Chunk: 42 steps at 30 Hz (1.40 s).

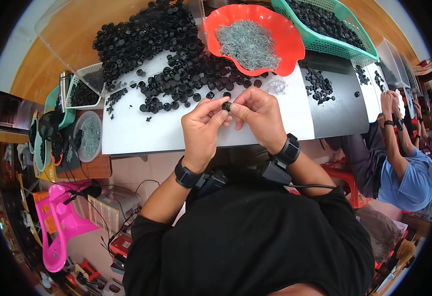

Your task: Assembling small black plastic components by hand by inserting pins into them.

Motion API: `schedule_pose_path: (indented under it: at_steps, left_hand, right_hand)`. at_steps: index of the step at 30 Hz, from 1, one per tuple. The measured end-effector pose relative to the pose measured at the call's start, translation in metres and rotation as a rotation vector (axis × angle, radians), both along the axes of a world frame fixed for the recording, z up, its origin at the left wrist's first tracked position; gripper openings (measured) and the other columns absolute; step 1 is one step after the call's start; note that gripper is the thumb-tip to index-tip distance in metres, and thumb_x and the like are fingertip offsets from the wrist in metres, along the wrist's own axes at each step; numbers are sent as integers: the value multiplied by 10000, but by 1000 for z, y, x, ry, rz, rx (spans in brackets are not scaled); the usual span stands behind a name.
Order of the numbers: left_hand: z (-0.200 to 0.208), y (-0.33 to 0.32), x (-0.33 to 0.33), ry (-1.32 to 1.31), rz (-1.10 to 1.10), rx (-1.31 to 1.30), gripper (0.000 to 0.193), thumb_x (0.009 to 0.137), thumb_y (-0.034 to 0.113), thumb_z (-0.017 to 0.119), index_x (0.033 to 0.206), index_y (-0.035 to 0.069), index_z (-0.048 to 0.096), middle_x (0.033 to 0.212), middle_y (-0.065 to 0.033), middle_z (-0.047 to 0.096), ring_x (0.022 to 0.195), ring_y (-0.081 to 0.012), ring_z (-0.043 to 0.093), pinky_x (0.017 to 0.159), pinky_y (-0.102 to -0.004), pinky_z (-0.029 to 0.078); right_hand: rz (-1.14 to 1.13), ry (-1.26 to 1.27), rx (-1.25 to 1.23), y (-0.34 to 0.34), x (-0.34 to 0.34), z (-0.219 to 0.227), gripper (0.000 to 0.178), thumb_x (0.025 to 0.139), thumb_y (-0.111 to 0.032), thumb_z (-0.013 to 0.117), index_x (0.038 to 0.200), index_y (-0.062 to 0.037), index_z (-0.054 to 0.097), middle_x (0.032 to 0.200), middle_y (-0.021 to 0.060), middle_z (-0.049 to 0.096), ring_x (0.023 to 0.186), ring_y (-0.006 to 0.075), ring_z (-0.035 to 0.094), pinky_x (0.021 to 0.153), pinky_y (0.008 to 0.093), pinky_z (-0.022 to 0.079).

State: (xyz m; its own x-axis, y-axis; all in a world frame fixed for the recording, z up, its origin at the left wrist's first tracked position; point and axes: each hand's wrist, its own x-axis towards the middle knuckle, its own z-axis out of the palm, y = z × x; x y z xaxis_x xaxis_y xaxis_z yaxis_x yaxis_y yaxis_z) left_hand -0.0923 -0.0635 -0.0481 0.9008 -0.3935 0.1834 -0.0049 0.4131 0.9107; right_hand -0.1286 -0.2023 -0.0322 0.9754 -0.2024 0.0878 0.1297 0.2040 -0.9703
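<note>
Over the front of the white worktop (127, 133), my left hand (203, 128) and my right hand (259, 117) meet fingertip to fingertip. Both pinch one small round black plastic part (226, 106) between thumbs and forefingers; the fingers cover much of it. Just beyond them spreads a loose heap of black round caps (174, 81). A red scalloped bowl (293, 42) stands behind my right hand, filled with small silvery pieces (249, 44) too fine to name. A crumpled clear plastic scrap (276, 85) lies near my right knuckles.
A green basket (324, 48) of black parts stands far right, and smaller black pieces (319, 88) lie on a dark panel (339, 116). At left are a white basket (97, 104), a round tub (82, 153) and a flask (64, 86). Another person (405, 177) works at right.
</note>
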Motion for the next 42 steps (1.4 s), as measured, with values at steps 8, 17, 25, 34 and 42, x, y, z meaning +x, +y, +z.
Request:
schedule_pose_path:
  at_steps: [8, 17, 25, 34, 42]
  left_hand:
    - [6, 1, 4, 179, -46, -86, 236, 838, -66, 579, 1071, -63, 619, 902, -79, 624, 735, -115, 599, 667, -226, 501]
    - [9, 2, 1, 141, -164, 83, 220, 878, 2, 562, 1081, -69, 610, 886, -120, 655, 728, -128, 595, 672, -243, 495]
    - [4, 8, 6, 124, -207, -51, 237, 925, 85, 521, 1108, -44, 599, 922, -118, 646, 744, -119, 574, 683, -245, 463]
    - [0, 10, 5, 162, -139, -158, 251, 924, 107, 534, 1112, -51, 586, 926, -106, 625, 741, -122, 540, 668, -245, 435]
    - [1, 9, 6, 162, -105, -162, 228, 924, 73, 519, 1102, -53, 588, 901, -112, 628, 733, -126, 543, 663, -252, 438]
  right_hand:
    - [17, 84, 29, -3, 1, 5, 105, 811, 9, 646, 815, 8, 542, 695, 40, 576, 550, 76, 553, 445, 201, 466]
    - [-56, -443, -846, -23, -11, 23, 247, 736, -13, 686, 975, -39, 627, 818, 77, 559, 713, 215, 586, 598, 292, 472]
    - [-455, -268, -781, -161, 26, 112, 191, 826, -131, 646, 938, 24, 647, 701, 62, 626, 573, 93, 575, 528, 243, 487]
    - [-275, -179, -1092, -144, 2, 92, 86, 773, -52, 629, 808, 23, 603, 666, 117, 591, 595, 155, 581, 544, 287, 465]
    - [22, -182, -1444, -87, -17, 27, 176, 717, -35, 622, 891, -47, 640, 752, 101, 604, 692, 292, 613, 589, 362, 489]
